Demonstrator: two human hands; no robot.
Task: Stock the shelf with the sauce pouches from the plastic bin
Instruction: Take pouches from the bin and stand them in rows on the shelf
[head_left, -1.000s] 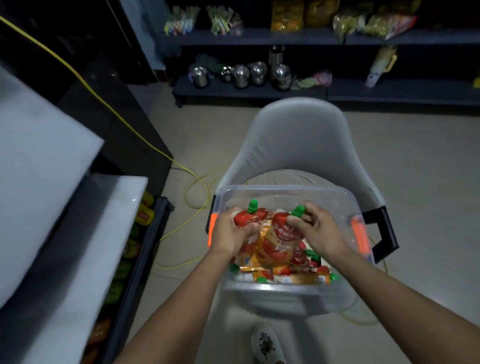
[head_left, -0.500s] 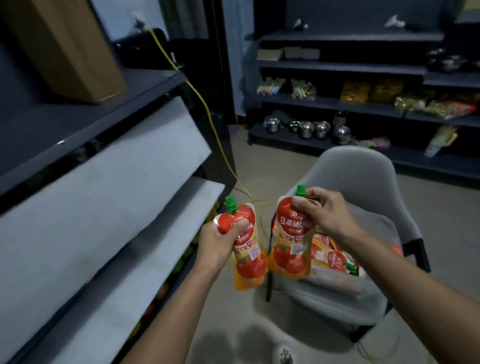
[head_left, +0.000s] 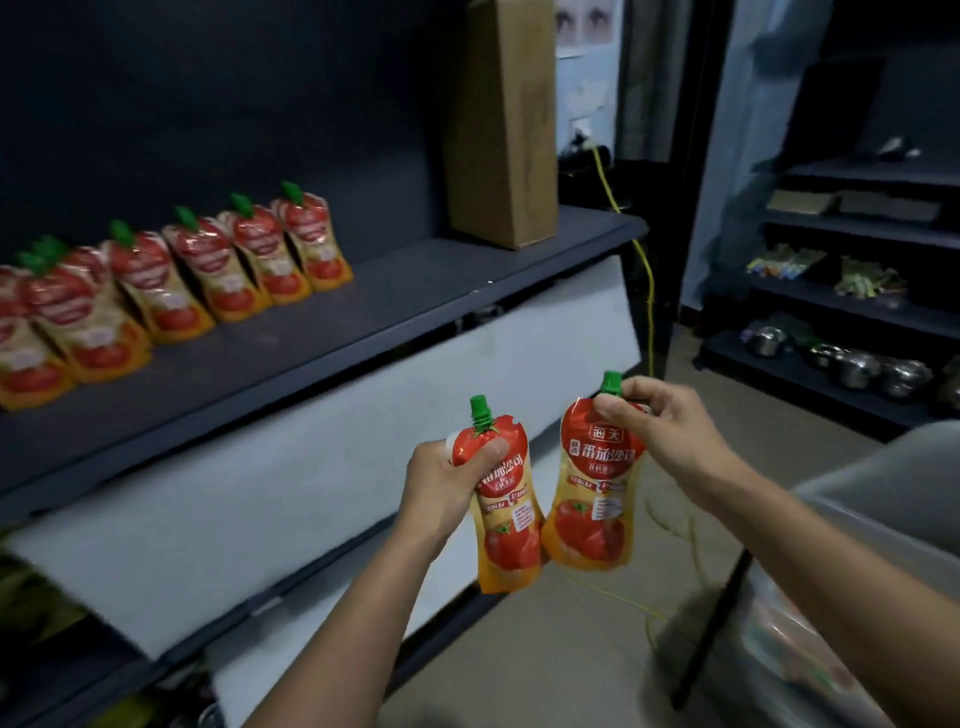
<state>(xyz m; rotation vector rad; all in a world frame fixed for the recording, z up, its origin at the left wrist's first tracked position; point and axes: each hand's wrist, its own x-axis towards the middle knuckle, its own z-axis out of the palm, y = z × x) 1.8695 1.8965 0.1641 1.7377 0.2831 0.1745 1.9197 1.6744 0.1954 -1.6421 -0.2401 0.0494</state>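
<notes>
My left hand (head_left: 447, 480) grips a red and orange tomato sauce pouch (head_left: 506, 525) with a green cap, thumb across its neck. My right hand (head_left: 657, 423) pinches a second sauce pouch (head_left: 595, 499) by its top, next to the cap. Both pouches hang side by side in front of the dark shelf (head_left: 395, 306), below its front edge. A row of several matching pouches (head_left: 171, 275) stands upright on the left part of that shelf. The clear plastic bin (head_left: 841, 618) is at the lower right, blurred, partly cut off.
A tall brown cardboard box (head_left: 501, 119) stands on the shelf's right end. White panels (head_left: 322, 431) slope below the shelf. A yellow cable (head_left: 644, 275) runs down past the shelf's corner. Further shelves with steel pots (head_left: 857, 366) and packets line the far right wall.
Both hands lifted a pouch each out of the bin and carried them left and up. My view swung from the bin on the chair to the shelf with the standing row.
</notes>
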